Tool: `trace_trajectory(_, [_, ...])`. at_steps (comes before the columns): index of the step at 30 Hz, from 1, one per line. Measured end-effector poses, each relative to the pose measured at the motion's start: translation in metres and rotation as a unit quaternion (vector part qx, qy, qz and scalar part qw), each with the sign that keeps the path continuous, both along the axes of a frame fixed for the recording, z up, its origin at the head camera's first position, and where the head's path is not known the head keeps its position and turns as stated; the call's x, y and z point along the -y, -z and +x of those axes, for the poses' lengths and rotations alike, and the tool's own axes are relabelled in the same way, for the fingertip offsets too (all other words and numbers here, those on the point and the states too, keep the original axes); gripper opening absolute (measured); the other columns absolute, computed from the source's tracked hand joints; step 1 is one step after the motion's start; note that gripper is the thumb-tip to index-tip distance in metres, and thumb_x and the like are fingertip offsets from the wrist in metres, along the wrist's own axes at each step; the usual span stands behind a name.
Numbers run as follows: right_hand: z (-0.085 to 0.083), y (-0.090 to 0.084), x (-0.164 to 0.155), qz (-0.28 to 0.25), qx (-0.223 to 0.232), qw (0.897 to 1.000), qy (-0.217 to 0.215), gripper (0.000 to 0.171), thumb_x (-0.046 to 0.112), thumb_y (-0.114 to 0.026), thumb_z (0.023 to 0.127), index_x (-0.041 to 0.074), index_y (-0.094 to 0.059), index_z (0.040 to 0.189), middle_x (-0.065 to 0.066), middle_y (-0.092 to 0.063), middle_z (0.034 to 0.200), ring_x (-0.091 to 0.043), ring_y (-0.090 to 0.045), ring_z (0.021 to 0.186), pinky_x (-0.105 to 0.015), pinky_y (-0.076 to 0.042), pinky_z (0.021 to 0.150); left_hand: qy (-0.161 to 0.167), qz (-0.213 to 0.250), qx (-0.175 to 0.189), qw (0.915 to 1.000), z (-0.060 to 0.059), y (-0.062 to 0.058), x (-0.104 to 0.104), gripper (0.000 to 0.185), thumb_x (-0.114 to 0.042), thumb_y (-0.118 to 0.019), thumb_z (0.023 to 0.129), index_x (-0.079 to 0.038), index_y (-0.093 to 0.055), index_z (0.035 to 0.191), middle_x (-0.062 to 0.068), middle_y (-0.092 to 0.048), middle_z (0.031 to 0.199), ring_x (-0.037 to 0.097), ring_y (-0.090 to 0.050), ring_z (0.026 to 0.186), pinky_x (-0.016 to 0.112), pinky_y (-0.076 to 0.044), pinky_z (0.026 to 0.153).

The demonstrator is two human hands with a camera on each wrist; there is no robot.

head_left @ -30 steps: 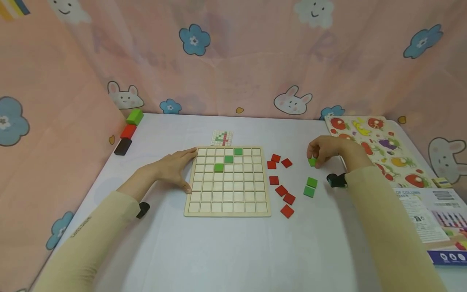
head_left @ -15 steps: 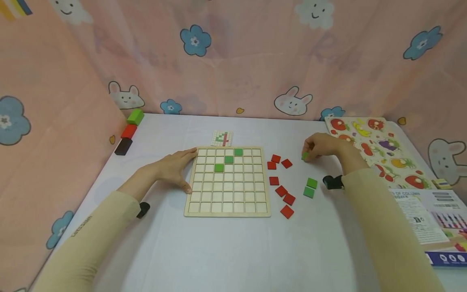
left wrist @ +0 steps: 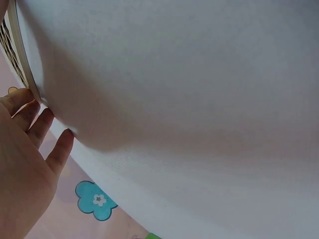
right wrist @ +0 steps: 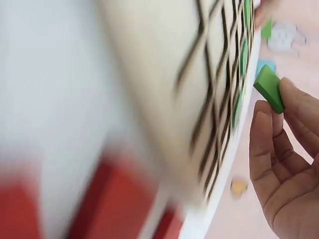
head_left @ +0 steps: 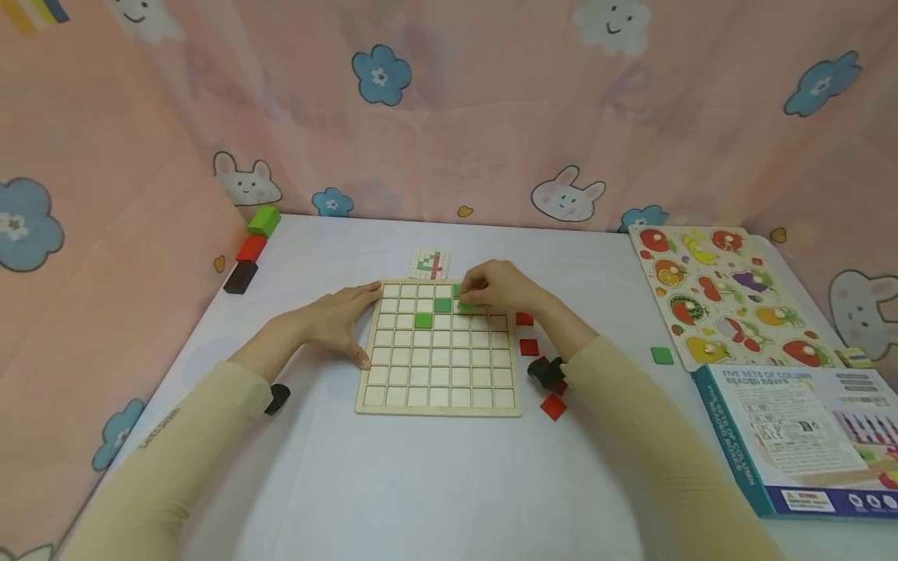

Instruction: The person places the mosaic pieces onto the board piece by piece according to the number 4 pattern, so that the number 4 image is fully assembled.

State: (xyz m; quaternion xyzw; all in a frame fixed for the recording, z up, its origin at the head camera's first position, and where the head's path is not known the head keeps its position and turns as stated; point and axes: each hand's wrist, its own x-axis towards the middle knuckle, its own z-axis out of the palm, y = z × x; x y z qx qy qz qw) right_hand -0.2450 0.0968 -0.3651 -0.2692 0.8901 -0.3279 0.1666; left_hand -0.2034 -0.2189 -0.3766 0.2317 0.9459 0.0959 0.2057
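In the right wrist view, my right hand (right wrist: 289, 159) pinches a green square tile (right wrist: 269, 88) between thumb and fingers. The head view has that right hand (head_left: 500, 287) over the upper right of a wooden grid board (head_left: 438, 411). Green tiles (head_left: 423, 320) sit in a diagonal of its squares, the uppermost partly covered by the right fingers. My left hand (head_left: 335, 323) rests at the board's left edge, thumb and fingers spread. Straight fingertips meet the board's rim in the left wrist view. A small card (head_left: 430, 265) with a coloured grid pattern lies behind the board.
Red tiles (head_left: 528, 347) lie right of the board, partly behind my right arm. One green tile (head_left: 662, 356) lies farther right, near a fruit picture board (head_left: 691, 284) and a printed box (head_left: 793, 421). Black, red and green blocks (head_left: 251, 249) line the left table edge.
My right hand has carried the green tile left from the table to over the grid board. The right forearm now covers where two loose green tiles lay. My left hand stays at the board's edge.
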Motion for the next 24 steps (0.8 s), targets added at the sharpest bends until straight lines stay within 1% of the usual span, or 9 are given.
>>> trace_trajectory(5, [0.013,0.001,0.052,-0.009,0.021,0.999,-0.047,0.014,0.020,-0.065,0.095,0.011,-0.075,0.100,-0.002,-0.072,0.089,-0.011,-0.057,0.075,-0.023,-0.048,0.072,0.002,0.003,0.004,1.0000,-0.001,-0.001,0.000,0.130,-0.063,-0.086,0.060,-0.011,-0.018,0.159,0.011,-0.009,0.169,0.041,-0.020,0.153,0.067,-0.025,0.118])
trace_trajectory(7, [0.017,0.002,0.066,-0.009,0.023,0.998,-0.063,0.015,0.017,-0.065,0.094,0.010,-0.075,0.103,-0.003,-0.072,0.088,-0.009,-0.057,0.072,-0.020,-0.048,0.068,0.003,0.006,0.005,1.0000,-0.002,-0.002,0.000,0.130,-0.062,-0.086,0.060,-0.011,-0.018,0.159,0.011,-0.009,0.169,0.041,-0.019,0.153,0.067,-0.025,0.118])
trace_trajectory(9, [0.020,0.003,0.076,-0.013,0.021,0.997,-0.073,0.013,0.015,-0.067,0.092,0.009,-0.074,0.102,-0.003,-0.071,0.085,-0.008,-0.056,0.069,-0.018,-0.046,0.065,0.001,0.008,0.008,0.9999,-0.002,-0.002,0.000,0.130,-0.061,-0.086,0.061,-0.011,-0.018,0.159,0.011,-0.008,0.169,0.041,-0.019,0.153,0.068,-0.024,0.118])
trace_trajectory(12, [0.025,0.006,0.087,-0.009,0.005,0.997,-0.078,0.009,0.011,-0.070,0.089,0.007,-0.073,0.097,-0.004,-0.070,0.084,-0.008,-0.057,0.071,-0.016,-0.045,0.064,0.000,0.007,0.008,0.9999,-0.001,-0.001,0.001,0.130,-0.061,-0.086,0.061,-0.011,-0.018,0.159,0.011,-0.008,0.169,0.041,-0.018,0.153,0.069,-0.024,0.117])
trace_trajectory(14, [0.027,0.008,0.091,-0.003,-0.007,0.997,-0.077,0.004,0.010,-0.072,0.088,0.008,-0.073,0.091,-0.004,-0.071,0.084,-0.008,-0.059,0.072,-0.016,-0.047,0.065,-0.001,0.006,0.009,0.9999,-0.001,-0.001,0.001,0.130,-0.062,-0.086,0.061,-0.011,-0.018,0.159,0.011,-0.008,0.169,0.041,-0.018,0.153,0.068,-0.024,0.118])
trace_trajectory(16, [0.030,0.008,0.093,0.006,-0.019,0.997,-0.076,0.002,0.010,-0.073,0.088,0.009,-0.072,0.087,-0.004,-0.073,0.085,-0.009,-0.061,0.074,-0.017,-0.048,0.067,0.000,0.006,0.008,1.0000,-0.001,0.000,0.001,0.130,-0.061,-0.086,0.061,-0.010,-0.018,0.159,0.011,-0.009,0.169,0.041,-0.019,0.153,0.068,-0.024,0.118])
trace_trajectory(24, [0.035,0.008,0.097,0.027,-0.050,0.995,-0.084,0.005,0.013,-0.074,0.087,0.012,-0.071,0.084,-0.001,-0.070,0.084,-0.010,-0.059,0.074,-0.019,-0.047,0.068,0.006,0.009,0.003,0.9999,0.000,0.000,0.000,0.130,-0.063,-0.085,0.061,-0.009,-0.018,0.158,0.012,-0.009,0.169,0.042,-0.019,0.153,0.069,-0.025,0.117])
